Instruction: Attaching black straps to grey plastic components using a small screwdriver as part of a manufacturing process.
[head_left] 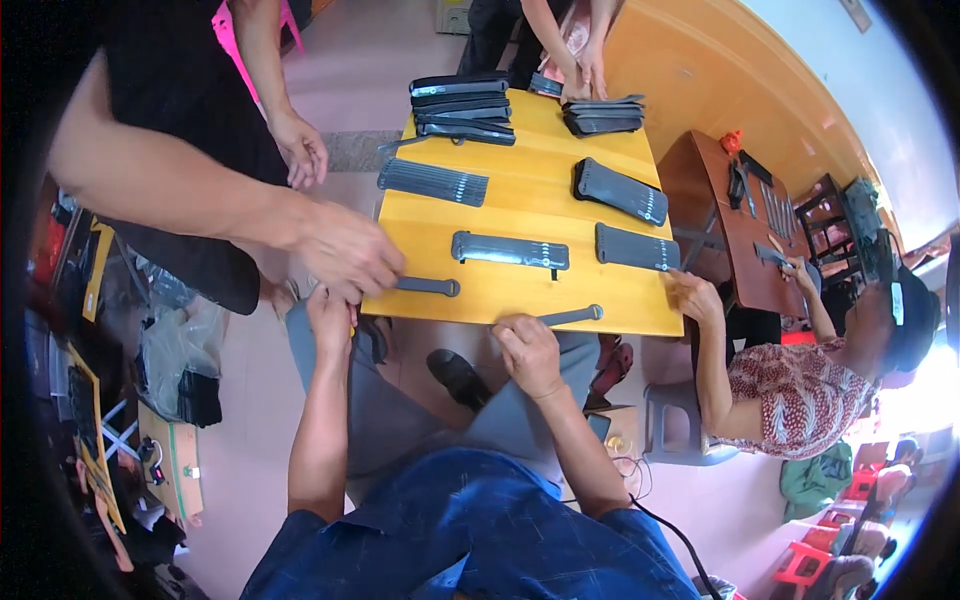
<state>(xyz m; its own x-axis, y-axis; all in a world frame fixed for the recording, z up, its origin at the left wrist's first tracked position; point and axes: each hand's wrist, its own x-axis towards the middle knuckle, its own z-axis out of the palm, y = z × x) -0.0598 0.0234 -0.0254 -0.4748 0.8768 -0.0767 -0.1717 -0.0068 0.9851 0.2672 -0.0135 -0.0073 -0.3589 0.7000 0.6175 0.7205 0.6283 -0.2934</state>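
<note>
My right hand [528, 355] is closed at the table's front edge, its fingers on the near end of a dark grey strap [575, 316] whose looped end points right. My left hand [330, 318] is at the front left corner of the yellow table [520, 308]. A standing co-worker's hand [350, 250] reaches over it and partly covers its fingers, so what they hold cannot be made out. Another grey strap [430, 287] with a looped end lies just right of those two hands. Beyond it rests a flat bundle of straps [510, 250].
More strap bundles lie on the table: a tall stack [462, 108] at the far left, a pile [603, 117] under another person's hands, and a bundle [637, 246] on the right. A seated co-worker's hand [697, 298] is at the right edge. A brown table [740, 230] stands beyond.
</note>
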